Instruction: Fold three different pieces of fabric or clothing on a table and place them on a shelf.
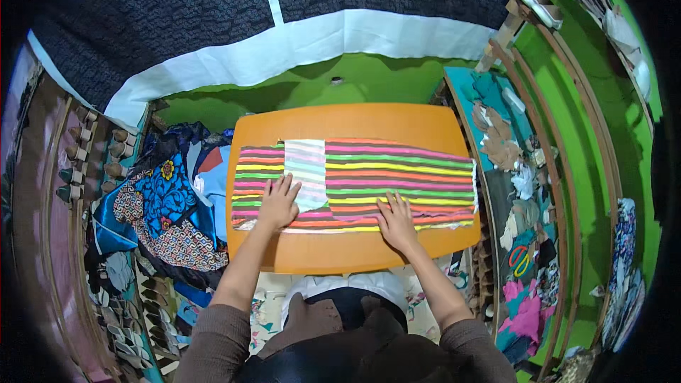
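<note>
Cloth [397,174] striped in pink, green, yellow and orange lies spread flat across an orange table [355,122], nearly covering its width and reaching close to the near edge. The left hand [278,203] rests palm down on the left part of the cloth, fingers spread wide, gripping nothing; its fingertips touch a paler patch [306,170] of fabric that lies over the stripes. The right hand [396,223] presses flat on the near edge of the cloth right of centre, fingers likewise splayed and holding nothing. Left of the table sits a heap of patterned blue fabric [167,206]. To the right, scraps [521,241] of many colours lie piled beside a green wall [589,170].
</note>
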The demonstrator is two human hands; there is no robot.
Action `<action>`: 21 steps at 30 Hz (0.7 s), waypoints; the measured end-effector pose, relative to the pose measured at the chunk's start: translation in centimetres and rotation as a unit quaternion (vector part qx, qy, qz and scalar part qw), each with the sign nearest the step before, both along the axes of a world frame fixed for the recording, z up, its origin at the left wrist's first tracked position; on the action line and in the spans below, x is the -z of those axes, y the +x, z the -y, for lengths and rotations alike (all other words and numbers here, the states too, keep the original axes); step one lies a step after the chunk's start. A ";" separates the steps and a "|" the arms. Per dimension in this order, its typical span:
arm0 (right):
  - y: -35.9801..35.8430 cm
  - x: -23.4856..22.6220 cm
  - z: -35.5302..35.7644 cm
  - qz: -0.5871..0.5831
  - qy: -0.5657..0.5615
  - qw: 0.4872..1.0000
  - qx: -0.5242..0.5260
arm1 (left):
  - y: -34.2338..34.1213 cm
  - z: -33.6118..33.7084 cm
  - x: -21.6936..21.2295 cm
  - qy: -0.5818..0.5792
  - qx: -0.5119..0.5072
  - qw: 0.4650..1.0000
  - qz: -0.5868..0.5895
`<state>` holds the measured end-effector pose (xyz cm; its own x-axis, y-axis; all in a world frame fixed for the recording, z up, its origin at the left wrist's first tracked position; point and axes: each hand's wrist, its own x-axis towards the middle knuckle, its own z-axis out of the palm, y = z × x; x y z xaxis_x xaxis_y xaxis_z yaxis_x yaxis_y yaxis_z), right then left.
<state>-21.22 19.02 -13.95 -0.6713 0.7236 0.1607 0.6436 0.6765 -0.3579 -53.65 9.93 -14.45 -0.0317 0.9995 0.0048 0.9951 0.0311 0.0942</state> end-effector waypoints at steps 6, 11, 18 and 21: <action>5.4 -1.1 -5.7 0.035 0.028 0.999 0.012 | 13.3 -3.5 -1.7 0.090 0.029 0.989 0.117; 9.3 -1.5 -15.3 0.043 0.083 0.996 0.008 | 25.6 -8.1 -1.2 0.125 0.142 0.973 0.129; 14.4 -1.6 -22.7 0.169 -0.006 0.984 -0.050 | 37.6 -10.9 0.3 0.059 0.066 0.990 0.107; 15.4 -1.8 -23.6 0.196 -0.021 0.975 -0.099 | 37.2 -10.0 2.3 0.091 0.082 0.987 0.107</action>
